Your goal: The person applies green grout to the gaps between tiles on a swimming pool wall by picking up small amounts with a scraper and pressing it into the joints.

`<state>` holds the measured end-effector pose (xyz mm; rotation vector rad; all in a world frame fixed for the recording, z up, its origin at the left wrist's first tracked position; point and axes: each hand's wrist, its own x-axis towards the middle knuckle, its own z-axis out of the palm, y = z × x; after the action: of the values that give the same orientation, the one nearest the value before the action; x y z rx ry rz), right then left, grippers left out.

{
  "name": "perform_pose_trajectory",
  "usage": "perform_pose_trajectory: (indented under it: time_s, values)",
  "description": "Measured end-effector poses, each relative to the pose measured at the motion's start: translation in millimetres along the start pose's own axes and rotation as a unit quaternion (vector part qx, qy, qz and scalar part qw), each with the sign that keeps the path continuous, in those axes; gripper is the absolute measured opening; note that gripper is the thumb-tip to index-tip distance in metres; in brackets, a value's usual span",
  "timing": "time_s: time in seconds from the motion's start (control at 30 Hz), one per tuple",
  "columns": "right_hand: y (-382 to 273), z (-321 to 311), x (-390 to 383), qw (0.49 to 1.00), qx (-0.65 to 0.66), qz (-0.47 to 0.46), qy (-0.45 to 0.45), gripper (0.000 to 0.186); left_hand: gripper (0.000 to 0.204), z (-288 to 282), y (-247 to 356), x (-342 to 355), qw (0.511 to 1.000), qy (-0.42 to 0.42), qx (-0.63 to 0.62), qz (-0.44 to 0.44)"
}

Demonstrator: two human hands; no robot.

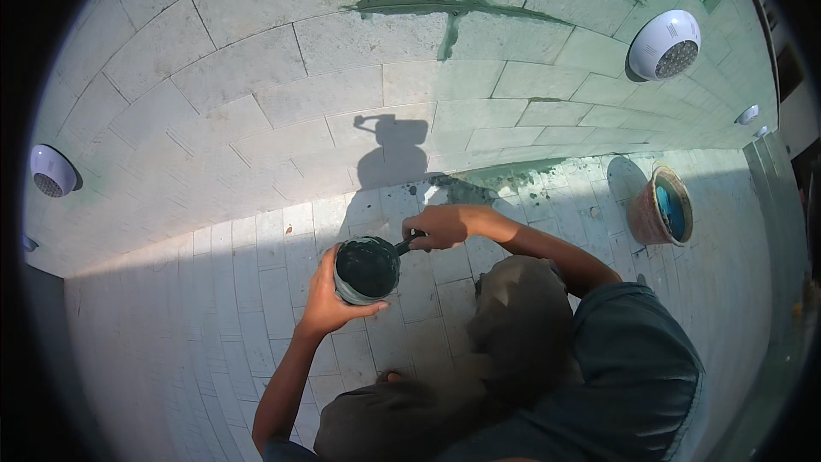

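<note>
Knees point(445, 376) below | left grip point(329, 299) clamped on cup point(368, 269) | right grip point(440, 227) clamped on tool handle point(404, 245) | bucket point(660, 207) well right

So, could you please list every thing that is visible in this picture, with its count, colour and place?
small container: one, grey outside with dark green paste inside, held at centre
tool handle: one, dark, reaching into the container from the right
round light fittings: two, white, on the tiled wall at upper right and far left
bucket: one, reddish with a blue inside, on the floor at right
tiled wall: pale stone, with dark green joint lines at top
tiled floor: pale, mostly in shadow
left hand: cups the container
right hand: grips the tool handle
</note>
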<state>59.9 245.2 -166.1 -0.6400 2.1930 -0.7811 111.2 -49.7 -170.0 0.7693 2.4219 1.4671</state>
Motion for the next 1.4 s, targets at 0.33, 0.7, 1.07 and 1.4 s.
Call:
perform_pose_trajectory:
  time_s: [0.33,0.7,1.07,1.4]
  values:
    - [-41,-12,-63,0.940,0.071,0.097,0.321,0.029,0.104,13,-22,40,0.990,0.032,-0.068,0.117]
    - [-148,5,-68,0.927,-0.146,-0.126,0.321,0.023,0.104,7,-60,-29,0.947,0.236,0.069,0.206]
    - [-144,78,-23,0.912,-0.268,-0.167,0.264,0.022,0.088,25,-25,-49,0.919,0.261,0.173,0.239]
    - [-104,74,-26,0.980,0.009,-0.090,0.178,0.025,0.099,48,-24,-43,0.941,0.228,0.169,0.185]
